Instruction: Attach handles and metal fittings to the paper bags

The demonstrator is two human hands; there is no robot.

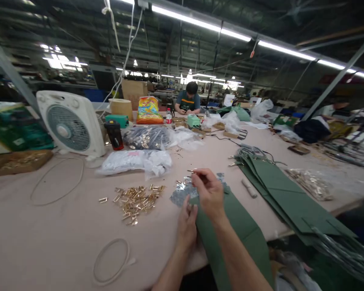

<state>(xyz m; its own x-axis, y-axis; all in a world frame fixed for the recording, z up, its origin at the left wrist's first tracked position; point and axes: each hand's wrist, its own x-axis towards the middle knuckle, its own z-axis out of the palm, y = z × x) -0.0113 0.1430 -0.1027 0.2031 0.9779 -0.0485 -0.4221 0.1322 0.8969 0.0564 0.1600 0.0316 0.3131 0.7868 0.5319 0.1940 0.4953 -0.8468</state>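
Gold-coloured metal buckles (138, 202) lie heaped left of centre. At centre, our left hand (188, 222) touches the edge of the long dark-green flat panel (241, 226), fingers together; just right, our right hand (210, 194) pinches a small metal piece (191, 171) between thumb and fingertips.

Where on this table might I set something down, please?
Bare room lies at left, between the cord and ring, and a smaller patch between the gold pieces and left hand. It is crowded around the fan and white bag, and under the green strips.
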